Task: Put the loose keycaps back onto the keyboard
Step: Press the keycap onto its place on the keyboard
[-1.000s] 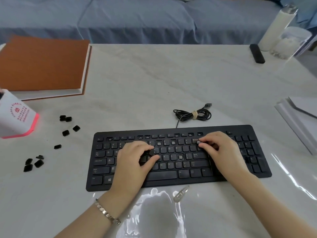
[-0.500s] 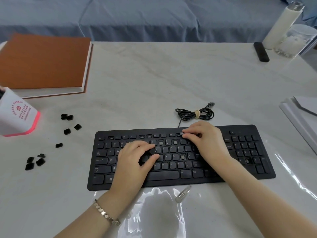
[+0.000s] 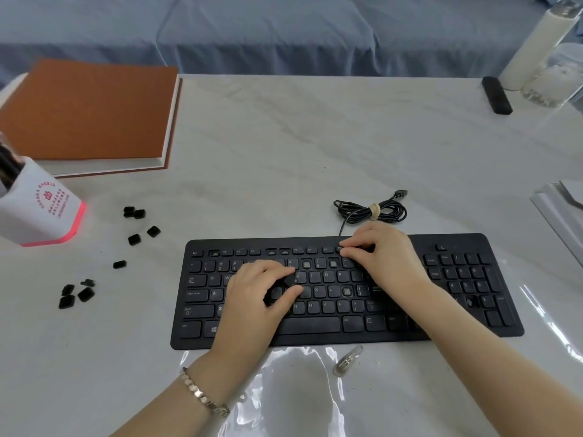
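Keycaps (image 3: 134,239): head view. About nine loose black caps lie scattered on the table (image 3: 284,152), well left of the left fingers and clear of the keyboard (image 3: 347,339).
Handling: probably very light, hard and smooth. They are small enough to slip or flip out of a pinch, and the clips underneath could snap if a cap is pressed in crooked.
Where to hold: best by two opposite side edges, between thumb and forefinger with the legend up. Then seat it square and push it flat with one fingertip.
Left hand (image 3: 255,298): thumb and forefinger pinch the pinched keycap (image 3: 288,280), which is tilted on a corner just over the letter rows. The other fingers are curled above the keys.
Right hand (image 3: 383,258): the fingers are bent, with the tips bunched on the function row. I cannot tell whether they hold a cap.
Empty sockets (image 3: 306,264): pale spots show in the number row between the two sets of fingertips. One more is just right of the left thumb, and others are in the function row above the left fingers.
Change: a second ago the right fingertips were one row lower and further right. Half a second ago they had reached the function row, and they are still there. The left pinch and the scattered caps look the same.
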`<action>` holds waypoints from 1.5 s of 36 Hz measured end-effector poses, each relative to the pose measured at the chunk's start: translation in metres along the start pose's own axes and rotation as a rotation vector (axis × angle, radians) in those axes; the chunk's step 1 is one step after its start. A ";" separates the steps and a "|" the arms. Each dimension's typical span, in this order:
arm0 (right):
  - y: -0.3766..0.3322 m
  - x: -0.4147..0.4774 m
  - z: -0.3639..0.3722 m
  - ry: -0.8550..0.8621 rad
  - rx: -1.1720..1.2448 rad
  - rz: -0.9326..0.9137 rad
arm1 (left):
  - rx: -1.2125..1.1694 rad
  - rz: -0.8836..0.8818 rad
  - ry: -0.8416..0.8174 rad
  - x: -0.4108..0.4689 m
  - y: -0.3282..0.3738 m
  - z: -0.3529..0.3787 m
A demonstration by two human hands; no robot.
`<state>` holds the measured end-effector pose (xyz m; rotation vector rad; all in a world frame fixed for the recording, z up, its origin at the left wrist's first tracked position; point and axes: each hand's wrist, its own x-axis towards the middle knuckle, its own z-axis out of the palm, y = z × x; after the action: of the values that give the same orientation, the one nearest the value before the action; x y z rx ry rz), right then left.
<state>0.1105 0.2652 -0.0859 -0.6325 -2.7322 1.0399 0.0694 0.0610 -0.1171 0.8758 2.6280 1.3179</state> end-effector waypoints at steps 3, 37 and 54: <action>-0.001 0.000 0.003 0.013 -0.003 0.040 | -0.015 -0.014 -0.005 -0.001 0.000 0.000; -0.057 -0.081 0.009 -0.257 0.969 0.362 | -0.077 0.256 -0.182 -0.018 0.017 -0.019; -0.022 -0.093 -0.027 -0.105 0.606 0.386 | 0.263 0.115 -0.007 -0.011 0.002 -0.017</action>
<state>0.1948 0.2263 -0.0500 -1.0204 -2.2100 1.9203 0.0740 0.0444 -0.1073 1.0769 2.8274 0.9994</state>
